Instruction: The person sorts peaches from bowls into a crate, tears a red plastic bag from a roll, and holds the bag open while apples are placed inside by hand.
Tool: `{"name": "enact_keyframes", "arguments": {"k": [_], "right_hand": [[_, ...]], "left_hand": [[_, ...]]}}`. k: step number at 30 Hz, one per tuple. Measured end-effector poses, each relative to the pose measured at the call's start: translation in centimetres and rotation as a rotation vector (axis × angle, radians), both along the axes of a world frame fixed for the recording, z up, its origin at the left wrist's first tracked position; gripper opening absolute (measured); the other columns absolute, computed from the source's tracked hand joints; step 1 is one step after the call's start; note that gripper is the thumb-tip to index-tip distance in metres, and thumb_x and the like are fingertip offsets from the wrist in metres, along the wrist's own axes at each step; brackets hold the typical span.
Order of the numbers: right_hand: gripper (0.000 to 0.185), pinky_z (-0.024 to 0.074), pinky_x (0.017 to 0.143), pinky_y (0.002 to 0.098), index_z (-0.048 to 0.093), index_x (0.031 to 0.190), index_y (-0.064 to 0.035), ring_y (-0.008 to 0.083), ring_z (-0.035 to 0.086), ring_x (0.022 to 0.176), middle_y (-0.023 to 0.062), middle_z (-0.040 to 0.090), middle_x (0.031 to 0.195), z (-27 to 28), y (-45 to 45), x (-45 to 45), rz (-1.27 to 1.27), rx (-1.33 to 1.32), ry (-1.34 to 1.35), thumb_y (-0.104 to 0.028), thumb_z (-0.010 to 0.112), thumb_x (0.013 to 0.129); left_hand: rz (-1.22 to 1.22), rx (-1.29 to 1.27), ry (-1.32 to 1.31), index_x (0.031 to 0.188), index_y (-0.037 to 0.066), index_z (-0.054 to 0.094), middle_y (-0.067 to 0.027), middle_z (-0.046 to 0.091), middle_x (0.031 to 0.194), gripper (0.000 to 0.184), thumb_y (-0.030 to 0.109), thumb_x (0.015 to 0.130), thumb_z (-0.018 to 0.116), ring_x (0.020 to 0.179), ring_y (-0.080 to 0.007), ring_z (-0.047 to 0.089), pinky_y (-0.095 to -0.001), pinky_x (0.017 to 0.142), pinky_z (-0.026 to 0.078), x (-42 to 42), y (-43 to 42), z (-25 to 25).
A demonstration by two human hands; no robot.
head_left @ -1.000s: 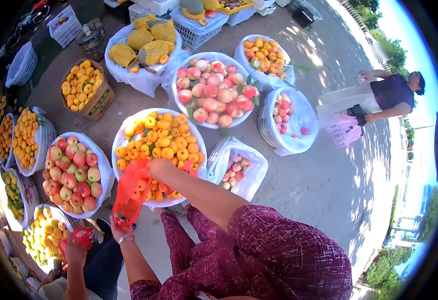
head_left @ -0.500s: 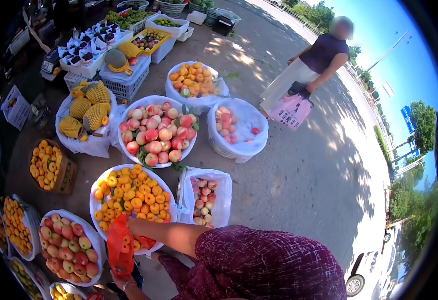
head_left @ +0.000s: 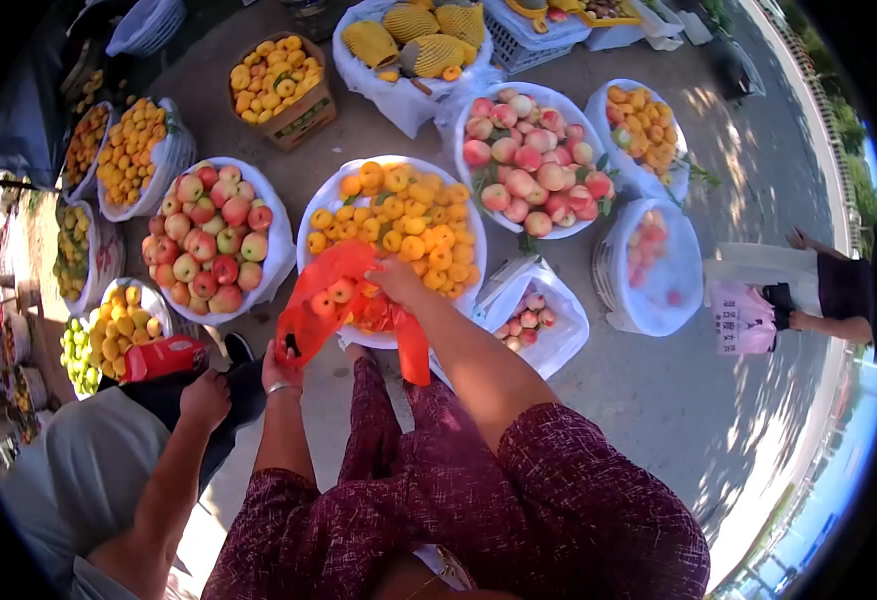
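Note:
A red plastic bag (head_left: 320, 285) is stretched between my two hands, above the near edge of a lined basket of yellow peaches (head_left: 413, 225). My left hand (head_left: 283, 366), with a band on its wrist, grips the bag's near left side. My right hand (head_left: 395, 278) has its fingers closed at the bag's right side; a red flap hangs below that forearm. Round orange-red fruit (head_left: 340, 291) shows at the bag, though I cannot tell how much lies inside it. The fingertips of my right hand are partly hidden.
Left of the bag is a basket of red apples (head_left: 208, 240). Pink peaches (head_left: 533, 160) fill a basket behind, and a small crate (head_left: 558, 345) stands right. A nearby person's closed hand (head_left: 205, 398) is at lower left. Another person holds a pink bag (head_left: 743, 318) at right.
My view has swung left and down, bringing the nearby person's arm into sight. The red bag, earlier hanging lengthwise, is now spread wider between my hands. Both hands still hold it.

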State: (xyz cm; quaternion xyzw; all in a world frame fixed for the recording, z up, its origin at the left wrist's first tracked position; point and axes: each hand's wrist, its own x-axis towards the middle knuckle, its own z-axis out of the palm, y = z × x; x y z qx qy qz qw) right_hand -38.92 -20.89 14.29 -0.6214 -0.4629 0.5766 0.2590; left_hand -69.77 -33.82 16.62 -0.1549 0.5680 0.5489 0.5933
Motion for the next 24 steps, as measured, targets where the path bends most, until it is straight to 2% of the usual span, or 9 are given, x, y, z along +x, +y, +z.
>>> {"name": "enact_keyframes", "arguments": {"k": [1, 2, 5, 9, 13, 19, 22, 23, 24], "right_hand": [[0.029, 0.0512, 0.065, 0.0272, 0.063, 0.106, -0.0003, 0.0144, 0.062, 0.071, 0.0058, 0.064, 0.087, 6.1, 0.6, 0.7, -0.053, -0.269, 0.188, -0.023, 0.065, 0.088], [0.026, 0.0495, 0.063, 0.0278, 0.066, 0.101, -0.0005, 0.0142, 0.064, 0.065, 0.0073, 0.066, 0.087, 7.3, 0.7, 0.4, -0.163, -0.287, 0.264, -0.022, 0.066, 0.087], [0.022, 0.0498, 0.065, 0.0238, 0.062, 0.107, -0.0061, 0.009, 0.058, 0.071, -0.0014, 0.062, 0.09, 6.5, 0.9, 0.6, -0.193, -0.396, 0.483, -0.019, 0.064, 0.09], [0.03, 0.049, 0.065, 0.0249, 0.061, 0.112, -0.0038, 0.0125, 0.06, 0.07, 0.0006, 0.063, 0.098, 6.1, 1.1, 0.5, -0.241, -0.441, 0.478, -0.022, 0.065, 0.089], [0.03, 0.0504, 0.065, 0.0257, 0.062, 0.112, -0.0038, 0.0125, 0.059, 0.071, 0.0014, 0.063, 0.094, 7.8, 1.3, 0.3, -0.236, -0.37, 0.384, -0.023, 0.065, 0.089], [0.028, 0.0505, 0.063, 0.0258, 0.062, 0.111, -0.0031, 0.012, 0.059, 0.07, 0.0029, 0.064, 0.095, 7.2, 1.6, 0.3, -0.165, -0.39, 0.461, -0.02, 0.064, 0.089], [0.028, 0.0496, 0.061, 0.0255, 0.061, 0.112, -0.0019, 0.0125, 0.06, 0.068, 0.0042, 0.065, 0.096, 7.3, 1.0, 0.1, -0.233, -0.39, 0.535, -0.018, 0.064, 0.089], [0.026, 0.0489, 0.059, 0.0253, 0.061, 0.109, -0.0019, 0.0124, 0.06, 0.067, 0.0049, 0.065, 0.092, 6.9, 0.7, -0.1, -0.235, -0.321, 0.454, -0.018, 0.063, 0.089], [0.024, 0.0481, 0.057, 0.0258, 0.062, 0.105, -0.0022, 0.0118, 0.06, 0.064, 0.0052, 0.065, 0.085, 6.8, 0.2, -0.3, -0.216, -0.277, 0.436, -0.019, 0.063, 0.089]], "left_hand": [[0.028, -0.051, -0.007, 0.113, 0.018, 0.062, 0.0043, 0.067, 0.094, 0.026, 0.029, 0.09, 0.062, 0.076, -0.0133, 0.062, -0.0311, 0.072, 0.051, 0.1, 0.1, 0.3], [0.038, -0.075, 0.056, 0.12, 0.019, 0.059, 0.0025, 0.067, 0.098, 0.031, 0.028, 0.089, 0.062, 0.078, -0.0151, 0.063, -0.0326, 0.073, 0.051, 1.0, 0.1, 1.5], [0.05, -0.047, 0.074, 0.121, 0.015, 0.057, -0.0022, 0.068, 0.098, 0.031, 0.022, 0.091, 0.058, 0.076, -0.0179, 0.064, -0.0332, 0.073, 0.052, 1.3, -0.1, 2.0], [0.061, -0.113, 0.121, 0.122, 0.014, 0.055, -0.0039, 0.068, 0.097, 0.033, 0.018, 0.09, 0.061, 0.073, -0.0175, 0.064, -0.0323, 0.071, 0.052, 2.1, 0.1, 2.9], [-0.097, -0.192, 0.234, 0.125, 0.021, 0.051, 0.0032, 0.067, 0.098, 0.045, 0.02, 0.084, 0.07, 0.078, -0.0137, 0.064, -0.0308, 0.073, 0.046, 2.0, -0.7, 2.0], [-0.318, -0.266, 0.471, 0.129, 0.015, 0.048, 0.0004, 0.065, 0.096, 0.058, 0.011, 0.078, 0.076, 0.075, -0.0128, 0.063, -0.0291, 0.067, 0.047, 1.9, -1.9, -0.5], [-0.326, -0.25, 0.363, 0.121, 0.008, 0.055, -0.0031, 0.065, 0.095, 0.042, 0.01, 0.082, 0.07, 0.068, -0.0119, 0.061, -0.0272, 0.062, 0.05, 1.1, -2.6, -2.4], [-0.327, -0.28, 0.38, 0.111, 0.009, 0.058, -0.002, 0.066, 0.086, 0.027, 0.012, 0.086, 0.066, 0.063, -0.0124, 0.061, -0.0278, 0.059, 0.05, 1.2, -2.3, -2.2], [-0.297, -0.266, 0.355, 0.114, 0.01, 0.057, -0.0024, 0.066, 0.087, 0.025, 0.014, 0.089, 0.062, 0.063, -0.0128, 0.06, -0.028, 0.059, 0.049, 1.2, -1.9, -2.1]]}}
